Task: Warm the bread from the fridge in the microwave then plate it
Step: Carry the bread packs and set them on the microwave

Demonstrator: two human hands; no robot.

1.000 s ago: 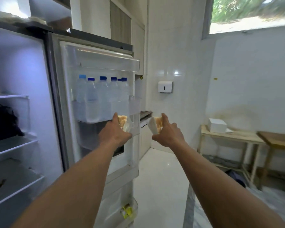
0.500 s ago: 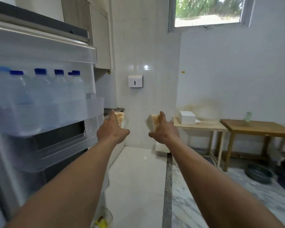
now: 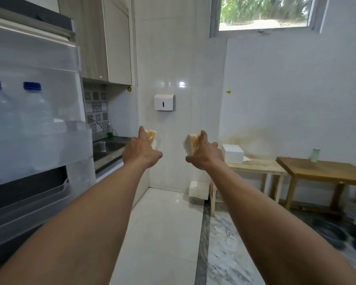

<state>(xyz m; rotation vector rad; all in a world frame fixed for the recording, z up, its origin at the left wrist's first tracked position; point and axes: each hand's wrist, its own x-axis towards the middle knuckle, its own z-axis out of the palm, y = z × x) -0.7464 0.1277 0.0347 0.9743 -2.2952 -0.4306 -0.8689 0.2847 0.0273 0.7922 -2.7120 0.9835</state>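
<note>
Both my arms stretch out in front of me at chest height. My left hand (image 3: 141, 152) grips a piece of bread (image 3: 151, 136), pale with a browned crust, which shows above my fingers. My right hand (image 3: 203, 156) grips a second piece of bread (image 3: 190, 145), its white cut face turned left. The two pieces are held apart, with a gap between them. The open fridge door (image 3: 35, 128) stands at my left. No microwave or plate is in view.
Water bottles (image 3: 32, 124) with blue caps fill the door shelf. Behind the door are a steel sink (image 3: 108, 146) and counter. A white dispenser (image 3: 164, 102) hangs on the far wall. Two wooden tables (image 3: 321, 169) stand right, with a white box (image 3: 233, 154). Dark basins (image 3: 330, 233) lie on the floor.
My view has swung right, away from the fridge interior and past its door. The sink, counter and wooden tables have come into view. Both hands still hold the bread out front.
</note>
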